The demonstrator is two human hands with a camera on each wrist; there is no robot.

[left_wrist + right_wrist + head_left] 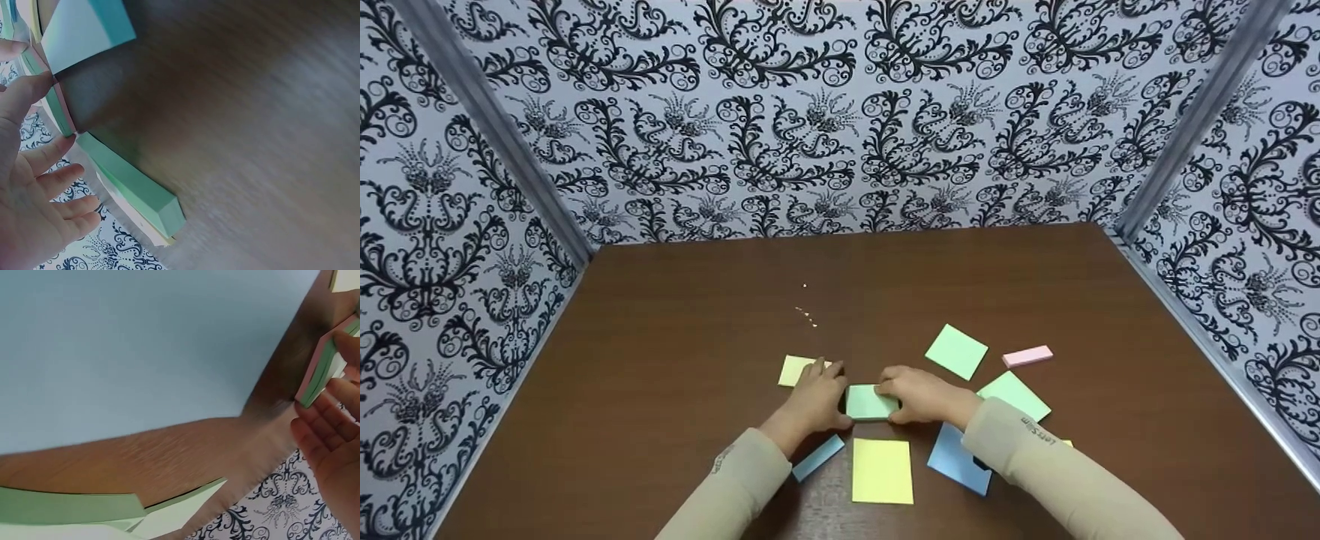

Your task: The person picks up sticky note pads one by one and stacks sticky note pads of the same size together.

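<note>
A small stack of sticky notes, green on top (871, 403), lies between the two hands in the head view. Its left end is pinched by the left hand (815, 399), thumb at the near edge and fingers at the far edge. The right hand (924, 395) grips the right end in the same way. Both wrist views show a pink layer against the green of this stack (59, 107) (326, 365); the left hand (34, 191) has its other fingers spread, and the right hand (337, 422) has its thumb and fingers on the edges.
Nearer the body lie a yellow pad (883, 472), a narrow blue pad (818, 458) and a larger blue pad (958, 461). Two green pads (956, 352) (1015, 397) and a pink strip (1027, 356) are to the right. Another yellow pad (793, 370) is partly behind the left hand. Patterned walls border the table.
</note>
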